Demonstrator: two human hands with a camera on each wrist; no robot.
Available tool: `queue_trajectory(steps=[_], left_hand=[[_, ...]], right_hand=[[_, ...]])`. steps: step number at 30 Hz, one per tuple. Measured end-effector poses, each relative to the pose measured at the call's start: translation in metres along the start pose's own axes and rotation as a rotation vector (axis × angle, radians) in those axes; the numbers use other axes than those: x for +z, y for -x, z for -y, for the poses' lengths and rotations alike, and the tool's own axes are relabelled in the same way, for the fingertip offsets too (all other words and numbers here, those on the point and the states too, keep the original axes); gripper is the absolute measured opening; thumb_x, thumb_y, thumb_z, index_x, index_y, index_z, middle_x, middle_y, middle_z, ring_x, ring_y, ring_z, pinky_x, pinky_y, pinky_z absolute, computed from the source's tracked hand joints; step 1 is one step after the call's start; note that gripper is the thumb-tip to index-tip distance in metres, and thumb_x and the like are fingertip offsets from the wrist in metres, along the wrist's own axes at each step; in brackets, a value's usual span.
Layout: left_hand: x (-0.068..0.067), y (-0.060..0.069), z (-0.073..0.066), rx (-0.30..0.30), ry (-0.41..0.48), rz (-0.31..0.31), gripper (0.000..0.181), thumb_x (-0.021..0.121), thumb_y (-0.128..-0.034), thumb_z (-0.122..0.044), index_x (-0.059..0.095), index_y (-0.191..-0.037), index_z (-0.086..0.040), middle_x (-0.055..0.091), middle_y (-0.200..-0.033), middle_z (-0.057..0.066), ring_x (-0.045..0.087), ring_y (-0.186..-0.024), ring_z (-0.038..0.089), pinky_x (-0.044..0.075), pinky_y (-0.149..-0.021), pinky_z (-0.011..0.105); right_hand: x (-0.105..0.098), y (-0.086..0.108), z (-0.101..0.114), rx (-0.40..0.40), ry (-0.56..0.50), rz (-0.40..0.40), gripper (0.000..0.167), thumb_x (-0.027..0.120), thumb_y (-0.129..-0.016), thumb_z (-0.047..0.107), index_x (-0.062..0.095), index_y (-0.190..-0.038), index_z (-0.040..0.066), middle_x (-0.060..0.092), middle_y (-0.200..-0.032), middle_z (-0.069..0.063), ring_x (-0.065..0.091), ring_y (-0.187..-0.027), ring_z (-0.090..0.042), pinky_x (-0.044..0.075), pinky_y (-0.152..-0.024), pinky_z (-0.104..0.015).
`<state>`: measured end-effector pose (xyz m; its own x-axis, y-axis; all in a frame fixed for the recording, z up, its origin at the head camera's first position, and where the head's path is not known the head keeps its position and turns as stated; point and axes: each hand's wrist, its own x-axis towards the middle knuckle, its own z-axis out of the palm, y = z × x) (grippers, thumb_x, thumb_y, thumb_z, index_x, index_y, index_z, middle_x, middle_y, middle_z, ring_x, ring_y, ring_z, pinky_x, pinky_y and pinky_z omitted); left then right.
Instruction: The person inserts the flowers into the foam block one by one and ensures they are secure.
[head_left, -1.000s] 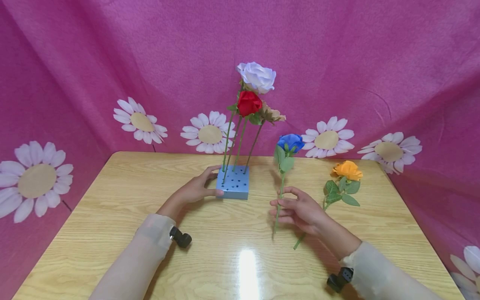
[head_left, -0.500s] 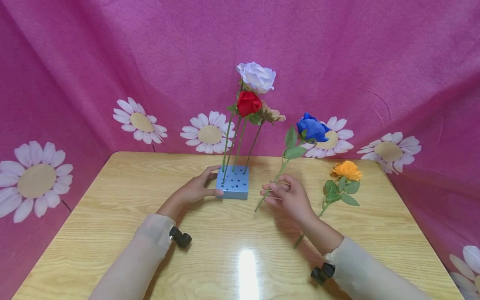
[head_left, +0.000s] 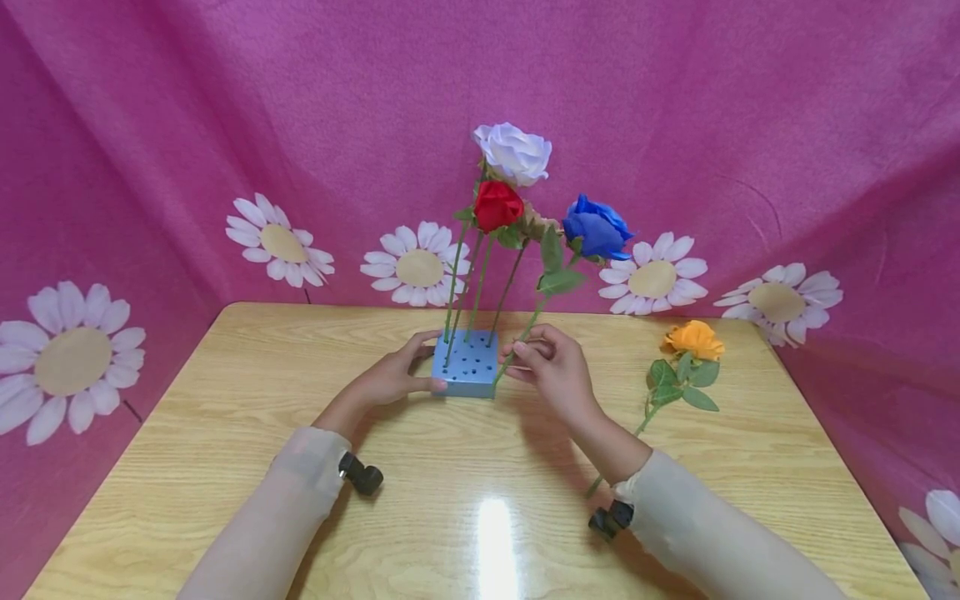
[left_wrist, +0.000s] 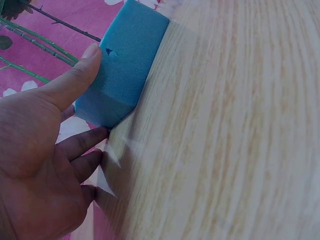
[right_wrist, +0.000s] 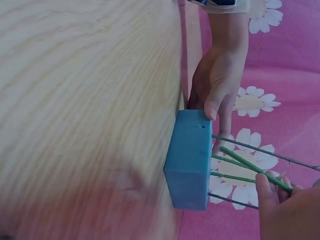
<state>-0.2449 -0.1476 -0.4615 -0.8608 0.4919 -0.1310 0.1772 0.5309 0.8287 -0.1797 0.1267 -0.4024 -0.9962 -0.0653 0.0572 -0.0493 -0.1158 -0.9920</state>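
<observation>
My left hand (head_left: 386,379) grips the left side of a blue foam block (head_left: 471,389) with holes in its top, thumb at the front. A white rose (head_left: 513,154), a red rose (head_left: 498,206) and a beige flower (head_left: 534,223), partly hidden, stand above it on stems stuck in the block. My right hand (head_left: 561,375) pinches the green stem (right_wrist: 245,162) of a blue rose (head_left: 597,228), bloom tilted up to the right. In the right wrist view the stem's lower end shows just off the block's holed face, apart from it.
An orange rose (head_left: 694,341) with green leaves lies on the wooden table (head_left: 405,517) at the right, its stem partly behind my right forearm. A pink cloth (head_left: 337,125) printed with daisies hangs behind and beside the table.
My right hand has carried the blue rose left and toward the block, raising the bloom and bringing the stem's end to the block. My left hand has stayed on the block.
</observation>
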Motion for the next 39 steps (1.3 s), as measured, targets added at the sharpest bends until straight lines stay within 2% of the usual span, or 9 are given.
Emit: queue_trajectory(steps=[3, 7, 14, 22, 28, 39], left_hand=[[0.0, -0.001, -0.001, 0.0, 0.0, 0.0, 0.091, 0.079, -0.0924, -0.035, 0.022, -0.163, -0.026, 0.04, -0.161, 0.019, 0.03, -0.153, 0.037, 0.016, -0.123, 0.063], [0.0, -0.001, -0.001, -0.003, 0.008, 0.003, 0.091, 0.079, -0.0922, -0.035, 0.023, -0.163, -0.027, 0.04, -0.161, 0.019, 0.03, -0.153, 0.037, 0.018, -0.123, 0.063], [0.0, -0.002, 0.0, 0.002, -0.004, -0.001, 0.09, 0.079, -0.0922, -0.035, 0.023, -0.162, -0.028, 0.042, -0.16, 0.019, 0.032, -0.152, 0.037, 0.018, -0.123, 0.062], [0.0, -0.002, 0.0, 0.0, -0.005, -0.001, 0.09, 0.08, -0.0918, -0.034, 0.024, -0.162, -0.028, 0.044, -0.159, 0.019, 0.032, -0.152, 0.036, 0.02, -0.123, 0.061], [0.0, -0.002, 0.001, 0.005, 0.003, 0.004, 0.089, 0.079, -0.0924, -0.034, 0.024, -0.162, -0.029, 0.043, -0.159, 0.02, 0.033, -0.152, 0.037, 0.019, -0.123, 0.062], [0.0, -0.002, 0.001, 0.004, -0.005, 0.003, 0.089, 0.079, -0.0928, -0.034, 0.023, -0.162, -0.029, 0.042, -0.16, 0.02, 0.033, -0.152, 0.038, 0.018, -0.123, 0.062]], right_hand=[[0.007, -0.003, 0.002, -0.028, 0.016, -0.002, 0.013, 0.056, -0.103, -0.004, 0.056, -0.113, -0.012, 0.076, -0.1, -0.02, 0.076, -0.09, -0.02, 0.061, -0.086, -0.041], [0.016, -0.008, 0.001, -0.075, 0.037, -0.007, 0.014, 0.056, -0.103, -0.005, 0.058, -0.114, -0.013, 0.076, -0.099, -0.021, 0.076, -0.087, -0.016, 0.062, -0.083, -0.037], [0.03, -0.016, -0.004, -0.156, 0.076, -0.042, 0.012, 0.058, -0.101, -0.007, 0.061, -0.111, -0.013, 0.076, -0.096, -0.02, 0.076, -0.087, -0.016, 0.061, -0.084, -0.044], [0.04, -0.022, -0.005, -0.159, 0.115, -0.067, 0.017, 0.059, -0.101, -0.006, 0.06, -0.114, -0.017, 0.073, -0.101, -0.03, 0.076, -0.092, -0.026, 0.062, -0.082, -0.036], [0.043, -0.027, -0.009, -0.169, 0.156, -0.084, 0.015, 0.061, -0.101, -0.004, 0.064, -0.113, -0.012, 0.073, -0.102, -0.03, 0.075, -0.092, -0.026, 0.062, -0.081, -0.033], [0.049, -0.032, -0.013, -0.173, 0.179, -0.098, 0.013, 0.06, -0.101, -0.003, 0.065, -0.111, -0.011, 0.073, -0.099, -0.027, 0.074, -0.094, -0.031, 0.062, -0.083, -0.035]])
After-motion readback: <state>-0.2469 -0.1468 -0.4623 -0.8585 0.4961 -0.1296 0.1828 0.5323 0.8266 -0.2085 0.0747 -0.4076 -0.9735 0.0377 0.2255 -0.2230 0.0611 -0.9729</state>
